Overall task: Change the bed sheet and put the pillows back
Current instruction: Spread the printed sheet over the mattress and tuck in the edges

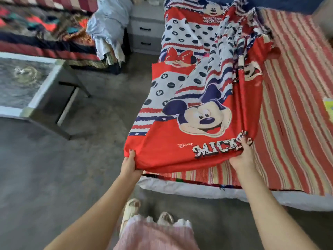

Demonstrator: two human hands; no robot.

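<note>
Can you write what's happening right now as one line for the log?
step: spreading sheet | left hand: grips cartoon sheet corner | right hand: grips its edge | striped cover: half uncovered

Bed [207, 191], striped cover [292, 109] on it, cartoon sheet [180, 98] partly spread

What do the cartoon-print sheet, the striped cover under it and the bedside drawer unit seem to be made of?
Cartoon-print sheet: thin woven cloth, likely cotton or a blend, matte; it folds and bunches softly where both hands hold it.
Striped cover: coarser woven fabric, with a ribbed, slightly fuzzy look.
Drawer unit: probably painted wood or laminate board, smooth pale grey, with dark handles.
</note>
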